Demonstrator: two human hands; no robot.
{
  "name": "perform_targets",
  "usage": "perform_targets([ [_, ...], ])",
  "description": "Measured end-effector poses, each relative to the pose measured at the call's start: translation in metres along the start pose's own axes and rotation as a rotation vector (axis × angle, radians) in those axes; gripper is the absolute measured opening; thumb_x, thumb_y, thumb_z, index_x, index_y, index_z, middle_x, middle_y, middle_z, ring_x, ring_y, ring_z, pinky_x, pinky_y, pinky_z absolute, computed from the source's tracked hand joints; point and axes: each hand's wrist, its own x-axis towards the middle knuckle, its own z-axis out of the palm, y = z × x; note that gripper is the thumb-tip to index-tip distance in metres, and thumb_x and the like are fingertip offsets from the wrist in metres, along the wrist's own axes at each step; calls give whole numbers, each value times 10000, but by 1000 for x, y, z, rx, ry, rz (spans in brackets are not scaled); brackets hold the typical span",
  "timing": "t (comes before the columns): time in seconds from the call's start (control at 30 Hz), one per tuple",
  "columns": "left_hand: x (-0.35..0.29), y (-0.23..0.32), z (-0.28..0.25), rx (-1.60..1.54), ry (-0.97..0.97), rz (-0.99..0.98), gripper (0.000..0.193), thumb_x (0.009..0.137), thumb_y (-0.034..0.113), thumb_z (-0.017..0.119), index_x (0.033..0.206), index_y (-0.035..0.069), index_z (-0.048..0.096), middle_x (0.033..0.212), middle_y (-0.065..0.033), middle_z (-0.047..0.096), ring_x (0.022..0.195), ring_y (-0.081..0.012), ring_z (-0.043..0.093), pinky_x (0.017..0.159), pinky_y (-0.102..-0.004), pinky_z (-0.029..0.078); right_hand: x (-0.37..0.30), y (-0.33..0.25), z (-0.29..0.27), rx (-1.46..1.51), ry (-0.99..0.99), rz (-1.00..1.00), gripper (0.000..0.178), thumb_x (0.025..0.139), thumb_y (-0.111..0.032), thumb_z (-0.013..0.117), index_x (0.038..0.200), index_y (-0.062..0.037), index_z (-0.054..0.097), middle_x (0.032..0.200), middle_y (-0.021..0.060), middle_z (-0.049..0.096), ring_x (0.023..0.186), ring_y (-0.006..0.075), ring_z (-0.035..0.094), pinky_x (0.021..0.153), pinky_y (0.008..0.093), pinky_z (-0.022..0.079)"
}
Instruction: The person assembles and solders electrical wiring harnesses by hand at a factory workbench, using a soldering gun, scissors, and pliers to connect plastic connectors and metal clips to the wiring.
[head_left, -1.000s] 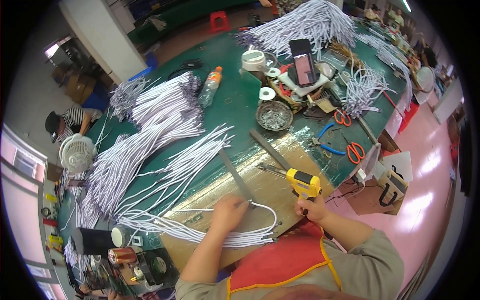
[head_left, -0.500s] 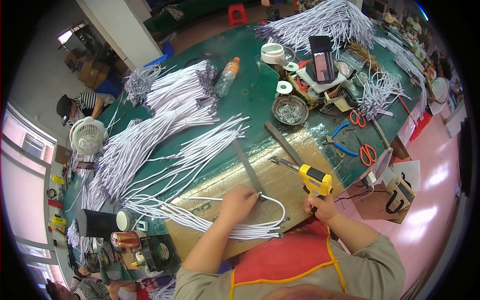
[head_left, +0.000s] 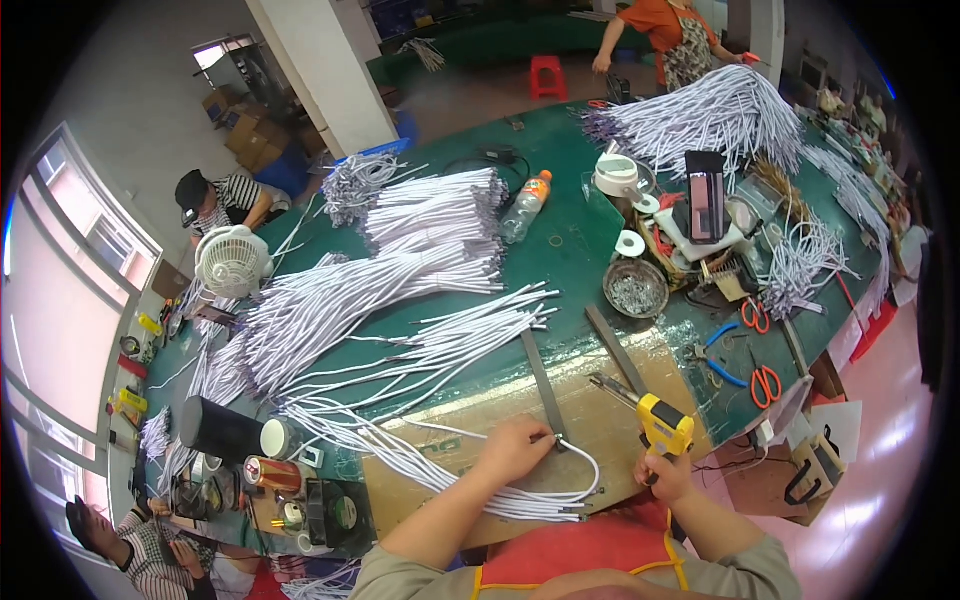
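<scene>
My left hand (head_left: 520,448) is closed, pinching the end of a white cable (head_left: 590,462) beside the near end of a flat metal bar (head_left: 543,385). The cable loops round to the right of my fingers. In my right hand (head_left: 668,474) is the grip of a yellow-and-black soldering gun (head_left: 664,425). Its long metal tip points away to the upper left, apart from the cable. Under my left forearm a bundle of white cables (head_left: 425,468) lies across the brown cardboard sheet (head_left: 640,475). A second metal bar (head_left: 616,350) lies beyond the gun.
Large piles of white cables (head_left: 345,305) cover the left. A metal bowl of small parts (head_left: 636,288), a phone (head_left: 705,198), blue-handled pliers (head_left: 722,368) and orange-handled scissors (head_left: 766,385) lie right. A bottle (head_left: 527,207) rests farther back. Other people sit left; one stands behind the table.
The view has shifted, so the scene sits lower and to the right. A person in orange now shows at the back. My hands keep their holds on the cable and the soldering gun.
</scene>
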Motion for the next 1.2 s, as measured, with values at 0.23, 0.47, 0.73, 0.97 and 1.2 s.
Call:
perform_targets([
  [0.23, 1, -2, 1, 13, -21, -12, 232, 860, 282, 651, 945, 82, 728, 935, -141, 676, 890, -322, 652, 784, -410, 513, 1, -3, 1, -23, 0, 12, 474, 818, -133, 651, 1243, 15, 504, 683, 70, 588, 554, 160, 570, 528, 276, 459],
  [0.47, 2, -2, 1, 40, -16, 1, 226, 858, 281, 648, 939, 87, 730, 932, -142, 676, 898, -334, 644, 793, -418, 507, 0, -2, -4, -85, -7, 14, 511, 820, -131, 654, 1276, 13, 476, 710, 74, 589, 564, 163, 569, 540, 276, 463],
  [0.73, 2, -6, 4, 15, -9, 4, 229, 854, 278, 650, 925, 75, 727, 909, -147, 665, 891, -344, 628, 790, -425, 496, -1, 0, -1, 5, -3, 16, 547, 818, -146, 672, 1296, 4, 454, 721, 78, 579, 559, 165, 557, 542, 280, 462],
  [0.97, 3, -4, 4, 16, -23, -13, 218, 852, 275, 655, 910, 77, 727, 902, -141, 662, 913, -338, 625, 806, -417, 496, -3, -2, -2, -15, -14, 6, 565, 826, -177, 691, 1307, -6, 448, 712, 73, 572, 566, 154, 546, 536, 274, 445],
  [1.2, 0, -7, 3, 40, 8, -31, 218, 856, 278, 656, 920, 82, 728, 938, -129, 671, 925, -333, 632, 806, -409, 501, 0, 4, -5, 4, -50, 38, 584, 820, -187, 702, 1312, -7, 444, 735, 69, 571, 570, 151, 547, 533, 277, 444],
])
